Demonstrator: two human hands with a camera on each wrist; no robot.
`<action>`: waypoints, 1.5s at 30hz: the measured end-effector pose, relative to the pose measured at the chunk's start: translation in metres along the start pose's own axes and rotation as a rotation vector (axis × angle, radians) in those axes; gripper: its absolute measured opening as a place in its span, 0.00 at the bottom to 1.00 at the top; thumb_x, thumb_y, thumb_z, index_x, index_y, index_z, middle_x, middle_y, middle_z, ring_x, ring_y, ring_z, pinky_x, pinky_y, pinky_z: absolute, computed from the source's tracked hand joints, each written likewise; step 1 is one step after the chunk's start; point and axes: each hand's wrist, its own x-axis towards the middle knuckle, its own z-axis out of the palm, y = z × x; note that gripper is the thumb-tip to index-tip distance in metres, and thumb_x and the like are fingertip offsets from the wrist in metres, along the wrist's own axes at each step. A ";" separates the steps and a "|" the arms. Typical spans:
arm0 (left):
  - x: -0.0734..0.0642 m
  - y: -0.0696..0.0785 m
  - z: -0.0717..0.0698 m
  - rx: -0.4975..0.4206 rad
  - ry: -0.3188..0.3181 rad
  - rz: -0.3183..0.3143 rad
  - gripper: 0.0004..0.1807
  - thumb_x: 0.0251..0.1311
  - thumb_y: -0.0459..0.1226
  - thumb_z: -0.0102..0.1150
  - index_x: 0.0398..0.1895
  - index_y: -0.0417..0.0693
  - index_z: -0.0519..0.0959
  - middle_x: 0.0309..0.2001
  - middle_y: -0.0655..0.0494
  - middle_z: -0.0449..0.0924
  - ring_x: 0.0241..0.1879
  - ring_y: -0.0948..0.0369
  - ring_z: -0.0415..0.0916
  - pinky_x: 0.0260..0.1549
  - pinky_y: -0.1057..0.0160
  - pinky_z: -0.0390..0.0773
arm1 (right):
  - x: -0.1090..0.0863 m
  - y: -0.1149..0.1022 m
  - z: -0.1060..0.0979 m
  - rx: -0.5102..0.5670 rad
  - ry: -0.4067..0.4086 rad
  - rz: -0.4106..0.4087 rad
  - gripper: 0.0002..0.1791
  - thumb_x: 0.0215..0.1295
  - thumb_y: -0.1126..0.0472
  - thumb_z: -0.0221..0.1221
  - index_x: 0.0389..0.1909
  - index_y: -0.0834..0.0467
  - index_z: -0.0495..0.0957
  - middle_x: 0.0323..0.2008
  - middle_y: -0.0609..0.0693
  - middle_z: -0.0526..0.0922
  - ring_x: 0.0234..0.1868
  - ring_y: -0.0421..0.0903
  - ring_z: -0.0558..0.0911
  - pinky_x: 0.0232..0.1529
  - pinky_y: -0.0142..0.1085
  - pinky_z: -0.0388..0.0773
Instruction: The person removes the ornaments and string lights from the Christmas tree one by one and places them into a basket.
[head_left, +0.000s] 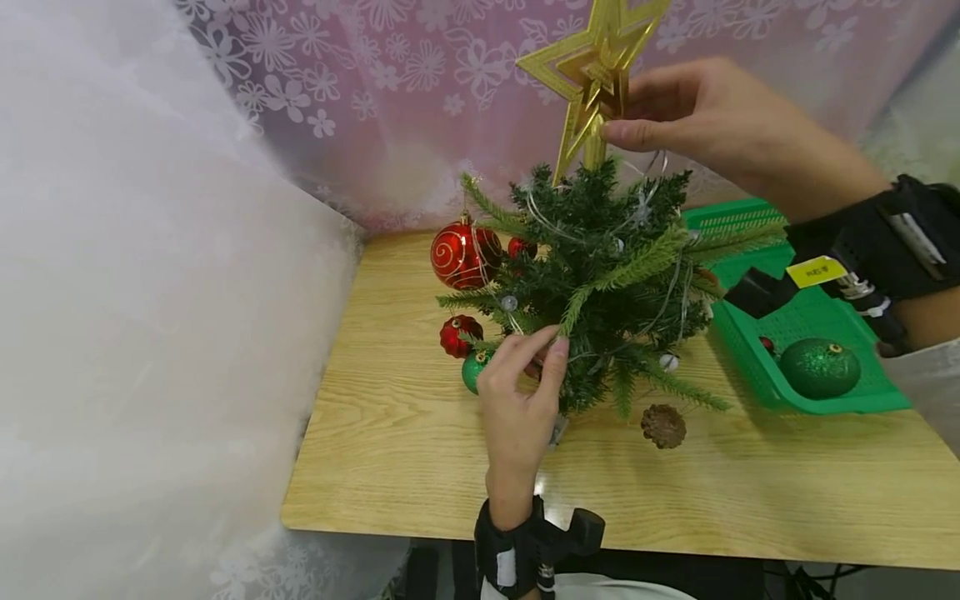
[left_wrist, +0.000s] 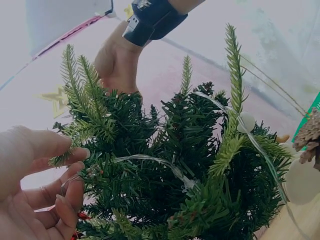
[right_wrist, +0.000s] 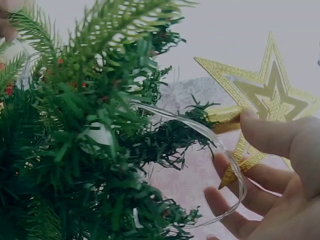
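A small artificial Christmas tree (head_left: 600,283) stands on the wooden table, wound with a clear wire light string (right_wrist: 195,125). At its tip is a gold star tree topper (head_left: 600,67). My right hand (head_left: 720,125) holds the star by its base, thumb against the gold stem (right_wrist: 225,116) that meets the treetop. On the near left side, my left hand (head_left: 521,387) pinches the tip of a green branch (left_wrist: 65,157) between thumb and fingers. Red baubles (head_left: 465,254), a green bauble (head_left: 474,372) and a pinecone (head_left: 663,426) hang around the tree.
To the right, a green plastic basket (head_left: 787,402) holds a large green glitter bauble (head_left: 820,367) and a small red one. The tabletop (head_left: 382,450) ends in a near edge at the front. A flowered pink curtain (head_left: 420,108) hangs behind.
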 end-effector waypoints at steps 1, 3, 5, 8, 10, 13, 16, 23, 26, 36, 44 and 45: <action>0.000 0.000 0.000 -0.001 0.000 0.004 0.12 0.66 0.38 0.58 0.45 0.40 0.85 0.32 0.51 0.80 0.31 0.60 0.76 0.32 0.64 0.77 | -0.001 0.000 0.000 0.022 0.009 -0.014 0.23 0.67 0.55 0.59 0.63 0.53 0.73 0.54 0.47 0.76 0.57 0.46 0.70 0.64 0.39 0.60; 0.000 0.001 0.001 -0.001 -0.002 0.011 0.12 0.66 0.38 0.58 0.45 0.40 0.85 0.32 0.51 0.80 0.31 0.60 0.76 0.33 0.63 0.77 | -0.003 0.001 0.000 0.054 0.042 -0.044 0.19 0.67 0.57 0.60 0.58 0.54 0.77 0.49 0.46 0.78 0.53 0.45 0.72 0.56 0.32 0.64; 0.000 0.002 0.001 -0.002 -0.004 0.015 0.12 0.66 0.37 0.58 0.45 0.40 0.85 0.32 0.51 0.80 0.31 0.60 0.76 0.33 0.63 0.77 | -0.006 0.000 0.001 0.074 0.077 -0.069 0.15 0.66 0.58 0.61 0.53 0.55 0.80 0.45 0.46 0.80 0.50 0.45 0.73 0.49 0.30 0.65; -0.001 0.002 0.002 -0.002 -0.007 0.010 0.12 0.66 0.38 0.58 0.46 0.40 0.84 0.32 0.51 0.80 0.32 0.60 0.76 0.33 0.63 0.77 | -0.011 -0.001 0.002 0.076 0.105 -0.097 0.12 0.66 0.59 0.61 0.48 0.57 0.81 0.41 0.48 0.79 0.44 0.45 0.73 0.43 0.31 0.64; -0.001 0.002 0.002 0.001 -0.007 0.004 0.12 0.66 0.38 0.58 0.46 0.40 0.85 0.32 0.51 0.80 0.32 0.60 0.76 0.34 0.63 0.77 | -0.014 -0.001 0.003 0.078 0.114 -0.110 0.11 0.66 0.60 0.62 0.46 0.58 0.81 0.39 0.49 0.79 0.42 0.46 0.72 0.42 0.32 0.64; -0.002 0.002 0.002 0.004 -0.005 0.001 0.12 0.67 0.38 0.58 0.45 0.40 0.85 0.32 0.51 0.80 0.32 0.61 0.75 0.34 0.64 0.77 | -0.016 -0.003 0.006 0.058 0.136 -0.128 0.08 0.65 0.60 0.62 0.43 0.58 0.80 0.37 0.49 0.77 0.40 0.46 0.71 0.42 0.32 0.63; -0.002 0.002 0.003 0.006 -0.004 0.004 0.12 0.67 0.38 0.58 0.45 0.40 0.85 0.32 0.51 0.80 0.32 0.61 0.75 0.34 0.64 0.76 | -0.017 -0.005 0.008 0.029 0.164 -0.142 0.07 0.64 0.60 0.63 0.40 0.57 0.80 0.35 0.49 0.76 0.38 0.46 0.70 0.41 0.33 0.61; -0.001 0.002 0.002 0.009 -0.002 0.009 0.12 0.67 0.39 0.58 0.45 0.41 0.85 0.32 0.51 0.80 0.32 0.61 0.75 0.34 0.63 0.76 | -0.015 -0.010 0.010 0.049 0.189 -0.193 0.07 0.63 0.62 0.64 0.38 0.61 0.80 0.36 0.50 0.76 0.40 0.45 0.71 0.42 0.32 0.63; -0.002 0.002 0.002 0.012 -0.002 0.009 0.12 0.67 0.38 0.58 0.45 0.41 0.85 0.32 0.51 0.80 0.31 0.60 0.75 0.33 0.63 0.77 | -0.015 -0.011 0.010 0.063 0.192 -0.200 0.08 0.63 0.62 0.64 0.39 0.63 0.79 0.36 0.51 0.76 0.40 0.46 0.71 0.41 0.31 0.64; -0.003 0.003 0.004 0.009 -0.005 0.001 0.13 0.67 0.39 0.58 0.45 0.41 0.85 0.32 0.51 0.81 0.32 0.61 0.75 0.33 0.64 0.76 | -0.011 -0.013 0.001 0.312 0.197 -0.285 0.10 0.62 0.69 0.62 0.40 0.73 0.78 0.36 0.55 0.82 0.40 0.49 0.76 0.43 0.32 0.64; -0.005 0.002 0.005 -0.005 -0.005 -0.003 0.13 0.67 0.39 0.58 0.45 0.41 0.85 0.32 0.52 0.80 0.31 0.60 0.75 0.33 0.63 0.76 | -0.010 -0.011 -0.012 0.524 0.222 -0.353 0.11 0.59 0.73 0.63 0.41 0.77 0.77 0.40 0.58 0.80 0.44 0.51 0.76 0.43 0.34 0.65; -0.005 0.002 0.005 -0.006 -0.005 -0.004 0.13 0.67 0.39 0.58 0.45 0.41 0.85 0.32 0.52 0.80 0.32 0.61 0.75 0.33 0.63 0.76 | -0.010 -0.010 -0.014 0.537 0.233 -0.352 0.12 0.59 0.74 0.62 0.42 0.77 0.77 0.42 0.58 0.80 0.46 0.51 0.75 0.44 0.33 0.67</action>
